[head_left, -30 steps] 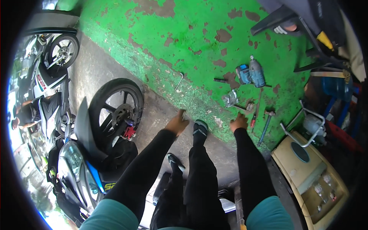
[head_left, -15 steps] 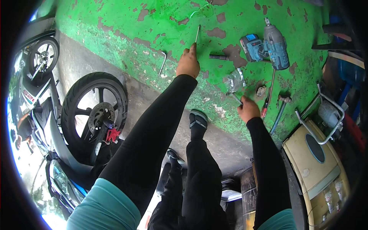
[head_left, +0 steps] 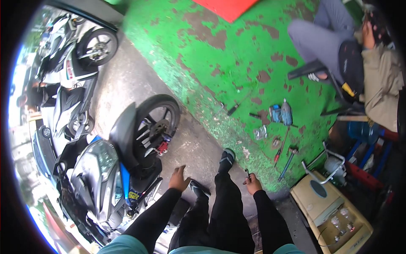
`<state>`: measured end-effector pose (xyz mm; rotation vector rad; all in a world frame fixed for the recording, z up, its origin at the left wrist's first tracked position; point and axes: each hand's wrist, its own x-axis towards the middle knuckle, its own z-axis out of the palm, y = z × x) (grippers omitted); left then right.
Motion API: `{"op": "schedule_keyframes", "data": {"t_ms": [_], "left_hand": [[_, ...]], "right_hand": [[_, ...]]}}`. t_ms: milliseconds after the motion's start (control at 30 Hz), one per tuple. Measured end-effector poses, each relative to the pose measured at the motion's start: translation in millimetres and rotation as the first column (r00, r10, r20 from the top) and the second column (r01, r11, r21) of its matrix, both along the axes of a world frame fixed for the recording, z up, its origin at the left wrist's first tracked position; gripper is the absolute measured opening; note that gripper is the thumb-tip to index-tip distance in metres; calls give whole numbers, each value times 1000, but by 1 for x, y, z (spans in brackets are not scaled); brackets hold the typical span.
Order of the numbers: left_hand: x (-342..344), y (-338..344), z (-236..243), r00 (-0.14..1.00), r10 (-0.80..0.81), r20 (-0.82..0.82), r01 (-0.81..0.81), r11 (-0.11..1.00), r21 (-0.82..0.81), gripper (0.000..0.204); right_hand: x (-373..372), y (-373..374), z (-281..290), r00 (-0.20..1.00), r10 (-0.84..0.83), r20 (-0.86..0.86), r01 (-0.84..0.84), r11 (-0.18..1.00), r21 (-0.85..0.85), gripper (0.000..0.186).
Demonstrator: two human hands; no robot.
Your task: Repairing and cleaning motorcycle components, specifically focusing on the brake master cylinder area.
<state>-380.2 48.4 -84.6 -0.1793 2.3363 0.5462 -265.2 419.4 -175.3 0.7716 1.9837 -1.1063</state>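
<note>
My left hand [head_left: 179, 178] is held out beside the front wheel [head_left: 163, 125] of a blue and black motorcycle, its fingers apart and nothing in it. In my closed right hand [head_left: 253, 184] is a slim metal tool with a rounded head [head_left: 247, 172]; its handle is hidden by the fingers. On the green floor, beyond my feet, lie a screwdriver [head_left: 233, 109], an L-shaped key [head_left: 221, 105], a dark socket [head_left: 254, 115], a blue cordless impact wrench [head_left: 286, 113] and a clear plastic bag [head_left: 260, 133].
Closer on the right lie a red-handled rod tool [head_left: 277, 155] and a hammer [head_left: 288, 164]. A beige box [head_left: 317, 207] stands at lower right. A person in grey trousers [head_left: 315, 40] sits at upper right. More motorcycles [head_left: 78, 63] are parked on the left.
My left hand has let go of the screwdriver on the floor and drawn back toward the motorcycle. My right hand has come back near my leg with the metal tool. The view now takes in more floor.
</note>
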Motion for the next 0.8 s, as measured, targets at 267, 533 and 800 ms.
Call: {"op": "schedule_keyframes", "data": {"t_ms": [267,533,800], "left_hand": [[71,-63,297,910,347,-228,-261,906,334,61],[235,-163,479,367,583,-725,-520,775,360,24],[305,-251,444,174,429,-887,-799,588,127,30]], "right_hand": [[-126,-74,117,653,373,-659,-417,904,99,12],[-186,-303,404,642,253,-724,-653,674,-345,17],[-74,-513,576,219,238,-946,-969,164,-183,16]]}}
